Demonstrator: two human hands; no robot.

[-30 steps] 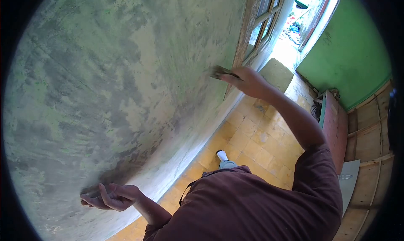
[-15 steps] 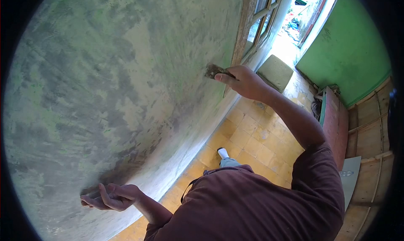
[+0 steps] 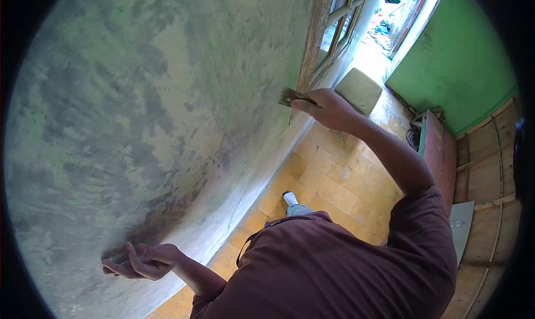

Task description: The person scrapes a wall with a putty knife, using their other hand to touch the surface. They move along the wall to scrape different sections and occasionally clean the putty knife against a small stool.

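We see washed-out daylight in the doorway [image 3: 377, 54] between one and two o'clock, a pale sheen on the wall [image 3: 167, 135] towards seven, and blackened, curving edges.

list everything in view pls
patchy plaster wall: one, grey-green, left
paned wooden window: one, brown, top centre
bright opening: one, white, top right
square floor tiles: many, yellow, centre
boxy block: one, beige, upper right
smooth wall: one, green, upper right
flat panel: one, reddish, right
thin board: one, grey, lower right
battened panelling: one, brown, far right
flat scraper-like tool: one, brown, upper centre
cloth shirt: one, maroon, bottom
covered foot: one, white, lower centre
right hand: one, bare, around the tool
left hand: one, bare, lower left
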